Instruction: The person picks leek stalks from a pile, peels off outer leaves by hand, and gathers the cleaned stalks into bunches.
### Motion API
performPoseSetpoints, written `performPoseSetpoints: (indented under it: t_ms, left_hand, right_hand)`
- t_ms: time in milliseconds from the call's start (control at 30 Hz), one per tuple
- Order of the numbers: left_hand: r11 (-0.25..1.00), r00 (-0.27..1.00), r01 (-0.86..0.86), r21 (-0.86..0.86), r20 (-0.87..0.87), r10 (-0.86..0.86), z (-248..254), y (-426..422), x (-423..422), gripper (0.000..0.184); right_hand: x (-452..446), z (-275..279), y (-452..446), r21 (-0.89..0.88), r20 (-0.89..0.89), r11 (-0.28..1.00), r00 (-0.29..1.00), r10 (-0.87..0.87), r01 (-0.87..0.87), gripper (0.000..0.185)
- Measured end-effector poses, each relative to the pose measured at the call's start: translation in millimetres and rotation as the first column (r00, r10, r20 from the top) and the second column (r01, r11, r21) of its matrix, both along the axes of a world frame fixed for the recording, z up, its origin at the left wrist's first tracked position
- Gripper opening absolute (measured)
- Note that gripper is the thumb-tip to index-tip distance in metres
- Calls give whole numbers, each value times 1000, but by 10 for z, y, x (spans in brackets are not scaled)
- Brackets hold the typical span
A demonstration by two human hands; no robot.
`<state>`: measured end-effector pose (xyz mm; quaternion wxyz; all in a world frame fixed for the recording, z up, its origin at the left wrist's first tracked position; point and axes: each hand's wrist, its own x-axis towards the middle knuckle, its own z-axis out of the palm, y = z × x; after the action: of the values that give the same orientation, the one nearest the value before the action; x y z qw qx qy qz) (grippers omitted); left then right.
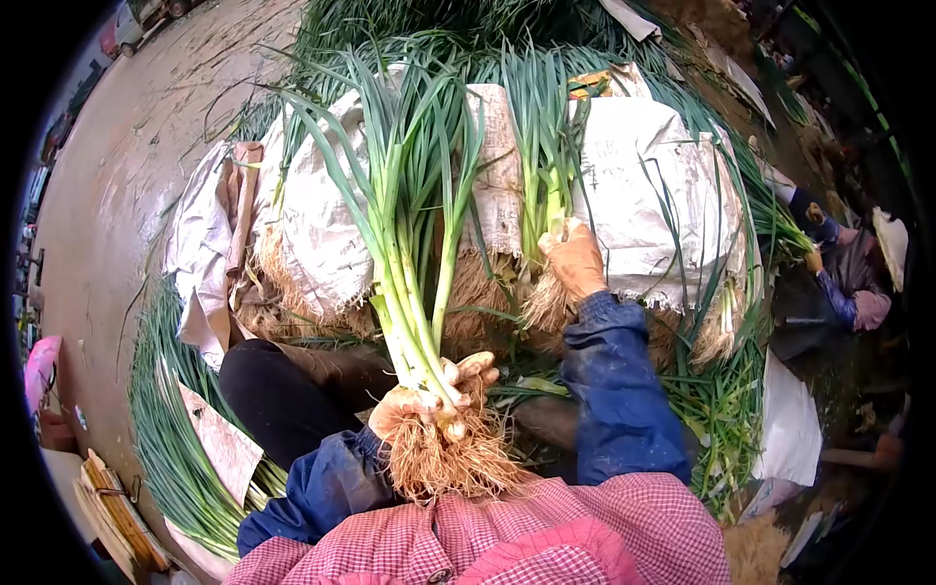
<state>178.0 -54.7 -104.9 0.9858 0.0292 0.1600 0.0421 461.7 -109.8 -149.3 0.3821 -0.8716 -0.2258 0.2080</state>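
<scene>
A bunch of green garlic (405,263) stands upright close to my body, its long flat leaves fanning away from me and its brown roots (453,458) hanging toward my checked apron. My left hand (398,409) is wrapped round its pale lower stems, just above the roots. Farther forward and to the right, my right hand (577,261) is closed on the lower stems of a second bunch of green garlic (546,166). That bunch rests on the sacking, leaves pointing away, and its roots show below the hand. Part of my right fingers is hidden.
White woven sacks (639,175) cover a heap of more green garlic ahead, with roots sticking out beneath. Leafy piles (166,429) lie at the left and right. A co-worker (838,273) handles stalks at the far right. Wet paved ground (127,195) stretches along the left.
</scene>
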Motion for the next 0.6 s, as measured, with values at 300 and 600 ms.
performPoseSetpoints:
  t_ms: [300, 600]
  left_hand:
    - [985, 961, 171, -33, -215, -174, -43, -279, 156, 39]
    - [967, 918, 214, 141, -366, -150, -317, -497, 165, 34]
  right_hand:
    - [-1025, 127, -528, 319, -642, 947, 725, 250, -44, 45]
    - [-1090, -130, -955, 3, 439, 969, 870, 222, -249, 33]
